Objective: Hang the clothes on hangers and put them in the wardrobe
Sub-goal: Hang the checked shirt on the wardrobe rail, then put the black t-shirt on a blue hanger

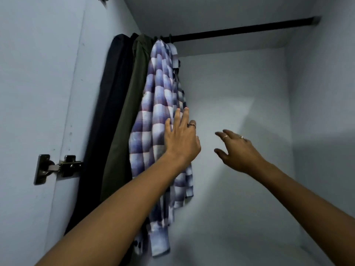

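The checked shirt [157, 116] hung inside the wardrobe [240, 112] at the left end of the rail [240, 30], so this piece seemed already put away; its hanger [170, 38] showed only as a small dark hook over the rail, the rest was hidden by the cloth. The shirt was thin, soft fabric in blue, violet and white squares, falling in loose folds, with a buttoned cuff at the bottom and a pale label near the collar. The left hand [180, 139] lay flat against the shirt with straight fingers, touching and not gripping it, probably to smooth it or push it toward the other clothes. The right hand [238, 150] was in the air just beside, apart from the shirt, fingers spread and a little bent, holding nothing. To the left of the shirt hung an olive garment [126, 120] and a black garment [107, 104], both of heavier, plain matte cloth, pressed close together against the side wall. So three pieces were hanging, and I judged the task well advanced; whether more clothes waited outside the view, I could not tell. The rail was a dark straight bar, mostly free on its right part. The wardrobe walls were smooth, pale and matte, and a shiny metal hinge [57, 167] sat on the door [28, 93] at the left.
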The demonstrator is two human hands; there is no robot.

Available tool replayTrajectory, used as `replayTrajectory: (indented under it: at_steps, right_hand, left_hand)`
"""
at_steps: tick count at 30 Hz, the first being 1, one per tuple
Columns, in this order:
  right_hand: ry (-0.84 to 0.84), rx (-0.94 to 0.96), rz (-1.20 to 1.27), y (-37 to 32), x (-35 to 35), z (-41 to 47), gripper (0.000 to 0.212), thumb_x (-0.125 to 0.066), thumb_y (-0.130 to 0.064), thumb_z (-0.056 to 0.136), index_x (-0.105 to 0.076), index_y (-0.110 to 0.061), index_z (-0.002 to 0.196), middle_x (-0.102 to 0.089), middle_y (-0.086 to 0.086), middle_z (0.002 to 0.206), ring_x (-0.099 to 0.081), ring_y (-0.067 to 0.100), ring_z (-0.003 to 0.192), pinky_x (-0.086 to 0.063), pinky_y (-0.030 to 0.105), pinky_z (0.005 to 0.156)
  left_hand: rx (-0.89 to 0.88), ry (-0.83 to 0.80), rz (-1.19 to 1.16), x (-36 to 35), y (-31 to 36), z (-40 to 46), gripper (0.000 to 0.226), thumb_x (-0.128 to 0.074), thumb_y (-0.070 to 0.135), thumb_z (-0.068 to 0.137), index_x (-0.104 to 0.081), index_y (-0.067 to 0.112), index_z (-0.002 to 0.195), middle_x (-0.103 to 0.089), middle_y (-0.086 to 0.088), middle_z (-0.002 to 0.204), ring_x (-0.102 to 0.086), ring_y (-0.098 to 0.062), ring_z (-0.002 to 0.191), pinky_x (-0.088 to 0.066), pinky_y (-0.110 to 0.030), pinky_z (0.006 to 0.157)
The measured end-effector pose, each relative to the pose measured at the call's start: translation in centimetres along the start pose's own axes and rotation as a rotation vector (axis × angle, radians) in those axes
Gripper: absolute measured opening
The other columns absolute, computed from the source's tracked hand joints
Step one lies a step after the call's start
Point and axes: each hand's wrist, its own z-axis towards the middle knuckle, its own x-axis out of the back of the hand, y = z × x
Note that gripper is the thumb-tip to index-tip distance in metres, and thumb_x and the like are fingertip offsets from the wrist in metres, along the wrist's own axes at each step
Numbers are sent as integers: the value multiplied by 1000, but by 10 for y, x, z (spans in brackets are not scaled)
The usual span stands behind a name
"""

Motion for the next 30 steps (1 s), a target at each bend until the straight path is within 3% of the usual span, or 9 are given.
replayTrajectory:
  at_steps: [6, 15, 20, 23, 30]
  right_hand:
    - [53, -170, -122, -12, 74, -95, 60, -50, -36, 96, -28, -17, 149, -27, 8, 156, -30, 27, 141, -28, 42, 112]
    - [85, -343, -511, -7, 250, -258, 59, -48, -32, 96, -27, -16, 150, -22, 9, 158, -21, 26, 145, -20, 44, 114]
    - [16, -450, -753, -12, 356, -380, 56, -34, -34, 101, -18, -21, 153, -11, 4, 161, -9, 19, 149, -6, 44, 118]
    - [-37, -514, -898, -27, 433, -471, 60, -19, -43, 97, -22, -21, 152, -16, 4, 160, -14, 19, 148, -8, 47, 118]
    - [-255, -818, -1169, -89, 621, -690, 66, -16, -54, 96, -17, -22, 154, -9, 3, 161, -5, 19, 148, -6, 47, 119]
  left_hand:
    - [-85, -101, -225, 46, 52, -59, 61, -47, 35, 97, -22, 17, 150, 5, -6, 162, 9, -26, 148, -4, -46, 118]
    - [-333, 37, -817, 170, 198, -149, 66, -41, 37, 100, -7, 23, 154, 6, -2, 162, 8, -21, 149, -4, -40, 118]
    - [-488, 157, -1108, 262, 290, -223, 62, -39, 30, 100, -8, 23, 154, 4, -1, 162, 6, -18, 149, -6, -38, 118]
    - [-557, 203, -1273, 334, 343, -279, 63, -36, 35, 100, -8, 22, 154, 2, -4, 162, 6, -19, 149, -6, -40, 119]
    - [-828, 176, -1562, 527, 463, -429, 62, -28, 47, 100, -10, 23, 154, 0, -6, 162, 4, -22, 149, -7, -45, 119]
